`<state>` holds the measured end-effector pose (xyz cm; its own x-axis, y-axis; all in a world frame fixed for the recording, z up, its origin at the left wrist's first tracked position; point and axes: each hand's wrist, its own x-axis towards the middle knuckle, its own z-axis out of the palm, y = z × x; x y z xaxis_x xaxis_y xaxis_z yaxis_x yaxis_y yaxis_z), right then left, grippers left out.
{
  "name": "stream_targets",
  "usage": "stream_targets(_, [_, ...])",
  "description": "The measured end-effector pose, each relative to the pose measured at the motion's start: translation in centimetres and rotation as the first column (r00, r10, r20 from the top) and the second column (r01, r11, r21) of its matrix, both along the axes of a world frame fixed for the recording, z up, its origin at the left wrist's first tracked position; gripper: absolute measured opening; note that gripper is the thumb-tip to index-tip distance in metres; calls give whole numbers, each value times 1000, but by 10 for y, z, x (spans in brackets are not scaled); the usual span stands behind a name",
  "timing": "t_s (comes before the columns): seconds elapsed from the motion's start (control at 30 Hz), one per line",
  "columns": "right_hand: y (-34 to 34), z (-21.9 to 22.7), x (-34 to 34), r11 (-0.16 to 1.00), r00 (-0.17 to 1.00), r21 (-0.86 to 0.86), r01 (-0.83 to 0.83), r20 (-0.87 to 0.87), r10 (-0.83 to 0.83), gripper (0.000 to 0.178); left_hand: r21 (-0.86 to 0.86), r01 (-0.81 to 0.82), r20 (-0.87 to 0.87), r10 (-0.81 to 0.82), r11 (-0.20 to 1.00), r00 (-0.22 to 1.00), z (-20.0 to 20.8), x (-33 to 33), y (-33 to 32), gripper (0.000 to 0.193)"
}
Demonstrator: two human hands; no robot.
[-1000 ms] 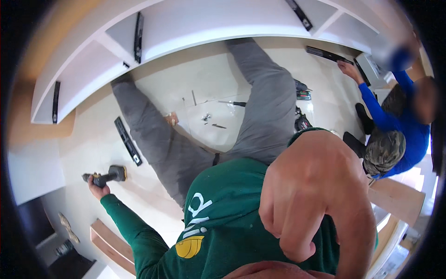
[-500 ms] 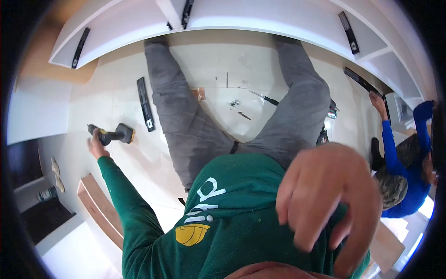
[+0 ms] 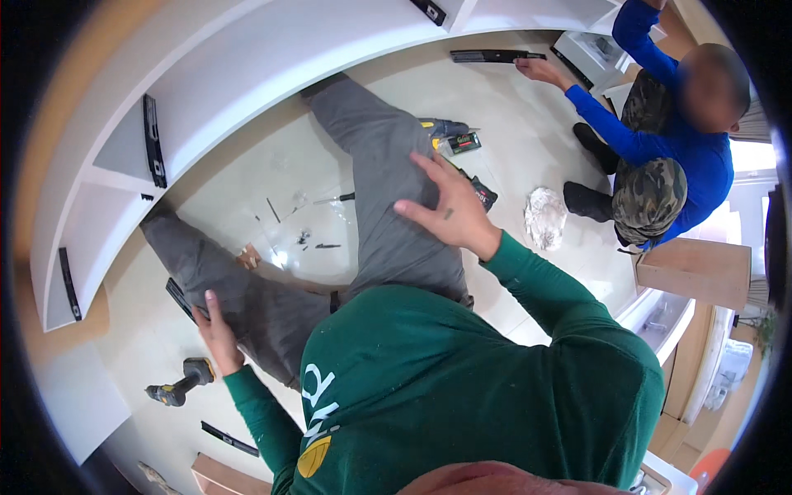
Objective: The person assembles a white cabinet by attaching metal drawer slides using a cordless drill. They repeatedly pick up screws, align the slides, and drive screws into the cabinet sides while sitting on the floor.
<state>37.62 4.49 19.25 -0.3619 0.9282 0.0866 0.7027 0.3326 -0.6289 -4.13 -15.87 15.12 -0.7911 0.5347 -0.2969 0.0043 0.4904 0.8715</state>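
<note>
Drawer rail (image 3: 180, 299), black, lies on the pale floor beside the seated person's left thigh, and the left hand (image 3: 216, 330) rests flat on its end, fingers straight, gripping nothing. Right hand (image 3: 445, 206) is spread wide open over the right knee, empty, while the cordless drill (image 3: 181, 384) sits on the floor just beside the left hand.

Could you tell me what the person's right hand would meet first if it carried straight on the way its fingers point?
Probably the right thigh in grey trousers: the right hand hovers at or on it, fingers aimed up-left along the leg. Depth is unclear.
</note>
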Motion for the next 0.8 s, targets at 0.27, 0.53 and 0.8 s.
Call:
stream_targets(0.27, [276,-33,28,766,846,632,-118,467,-255,28,181,510,-353,-429,841,832,64,-1,110,52])
stream_targets(0.53, [346,-14,6,709,148,475,-521,869,-473,44,54,705,-403,-630,707,663,27,38,110,41])
stream_targets(0.8, [321,-14,36,622,122,427,-656,873,-472,42,41,697,-301,-656,716,692,3,46,91,40])
